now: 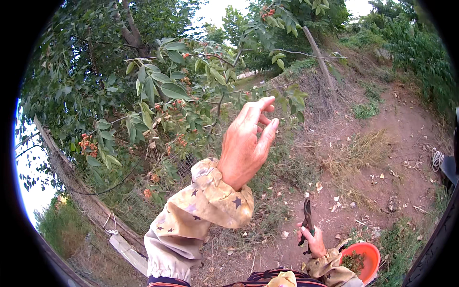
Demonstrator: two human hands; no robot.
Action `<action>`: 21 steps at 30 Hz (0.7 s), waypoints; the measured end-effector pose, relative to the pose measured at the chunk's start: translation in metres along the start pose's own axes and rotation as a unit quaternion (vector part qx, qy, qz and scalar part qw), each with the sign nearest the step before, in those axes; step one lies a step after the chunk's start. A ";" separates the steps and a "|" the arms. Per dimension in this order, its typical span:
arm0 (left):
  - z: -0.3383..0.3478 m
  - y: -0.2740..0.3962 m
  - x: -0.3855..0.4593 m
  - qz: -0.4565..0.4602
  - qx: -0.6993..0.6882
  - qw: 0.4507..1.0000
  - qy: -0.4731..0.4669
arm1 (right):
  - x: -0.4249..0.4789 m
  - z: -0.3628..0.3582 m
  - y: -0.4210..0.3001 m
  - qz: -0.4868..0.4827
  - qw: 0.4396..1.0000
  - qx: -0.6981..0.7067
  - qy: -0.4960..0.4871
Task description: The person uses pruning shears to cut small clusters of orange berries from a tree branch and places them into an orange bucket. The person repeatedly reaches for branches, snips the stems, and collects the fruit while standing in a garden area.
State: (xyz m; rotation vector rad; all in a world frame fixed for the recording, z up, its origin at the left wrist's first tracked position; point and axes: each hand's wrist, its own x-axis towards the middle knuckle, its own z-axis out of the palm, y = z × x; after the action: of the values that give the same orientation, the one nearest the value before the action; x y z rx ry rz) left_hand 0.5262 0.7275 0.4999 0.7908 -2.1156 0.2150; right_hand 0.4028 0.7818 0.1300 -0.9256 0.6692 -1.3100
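My left hand (249, 138) is raised before the branches, its fingers bent and apart, with nothing seen in it. Just behind its fingertips hang green leaves of a leafy branch (219, 102). Orange-red berry clusters (88, 145) hang on the branches to the left. Low at the right, my right hand (313, 241) grips a pair of pruning shears (307, 222) with dark blades pointing up. An orange plastic bowl (373, 262) stands beside my right forearm, with green and brownish plant bits (354, 262) inside. Star-patterned sleeve covers are on both forearms.
A leaning wooden post (319, 57) stands at the back. On the left, a weathered trunk or beam (82, 186) slants down, with a cord tied around it. Wire mesh (184, 165) shows behind the branches. Dry grass (362, 150) and reddish soil lie to the right.
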 end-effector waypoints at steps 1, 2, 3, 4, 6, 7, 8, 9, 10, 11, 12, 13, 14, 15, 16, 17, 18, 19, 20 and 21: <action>0.002 -0.009 0.009 -0.021 0.005 1.000 0.010 | -0.003 0.002 -0.001 -0.001 1.000 0.000 0.000; 0.004 -0.017 0.018 -0.042 0.010 0.999 0.020 | -0.007 0.002 -0.001 -0.001 1.000 0.003 0.001; 0.008 -0.022 0.027 -0.053 0.004 0.998 0.030 | -0.008 0.001 -0.003 -0.004 1.000 0.005 0.006; 0.010 -0.026 0.035 -0.065 -0.004 0.997 0.040 | -0.011 0.000 -0.004 -0.007 1.000 0.006 0.011; 0.014 -0.035 0.046 -0.081 -0.002 0.995 0.061 | -0.016 -0.003 -0.004 -0.007 1.000 0.009 0.024; 0.017 -0.043 0.050 -0.086 0.004 0.994 0.072 | -0.018 -0.005 -0.004 -0.006 0.999 0.011 0.031; 0.018 -0.049 0.055 -0.091 0.012 0.992 0.083 | -0.021 -0.007 -0.004 -0.008 0.999 0.011 0.031; 0.024 -0.054 0.063 -0.091 0.009 0.992 0.091 | -0.021 -0.012 -0.006 -0.014 0.999 0.010 0.039; 0.029 -0.058 0.069 -0.092 0.008 0.990 0.103 | -0.022 -0.016 -0.007 -0.019 0.999 0.009 0.045; 0.034 -0.062 0.075 -0.093 0.007 0.989 0.115 | -0.023 -0.021 -0.008 -0.019 0.998 0.009 0.056; 0.031 -0.062 0.076 -0.097 0.016 0.987 0.129 | -0.025 -0.021 -0.009 -0.016 0.998 0.012 0.056; 0.027 -0.061 0.075 -0.098 0.026 0.985 0.138 | -0.028 -0.020 -0.009 -0.013 0.998 0.014 0.056; 0.024 -0.060 0.073 -0.092 0.031 0.984 0.150 | -0.029 -0.020 -0.009 -0.014 0.999 0.012 0.052; 0.024 -0.061 0.072 -0.085 0.030 0.983 0.162 | -0.030 -0.022 -0.010 -0.016 0.998 0.007 0.053; 0.025 -0.061 0.071 -0.077 0.030 0.981 0.173 | -0.031 -0.023 -0.012 -0.019 0.998 0.002 0.053; 0.024 -0.060 0.071 -0.073 0.027 0.980 0.182 | -0.032 -0.024 -0.013 -0.020 0.998 -0.002 0.056; 0.024 -0.060 0.072 -0.079 0.020 0.979 0.185 | -0.032 -0.023 -0.016 -0.021 0.998 -0.007 0.056; 0.022 -0.060 0.074 -0.086 0.013 0.978 0.187 | -0.033 -0.023 -0.018 -0.021 0.998 -0.012 0.057; 0.021 -0.060 0.075 -0.094 0.007 0.977 0.190 | -0.033 -0.022 -0.018 -0.022 0.998 -0.013 0.054; 0.023 -0.058 0.079 -0.104 0.008 0.978 0.181 | -0.032 -0.025 -0.019 -0.025 0.998 -0.015 0.057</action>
State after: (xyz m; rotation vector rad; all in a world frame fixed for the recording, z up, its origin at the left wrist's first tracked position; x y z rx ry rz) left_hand 0.5113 0.6356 0.5389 0.9008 -1.6793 0.2447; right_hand 0.3671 0.8087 0.1313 -0.9029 0.7598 -1.4082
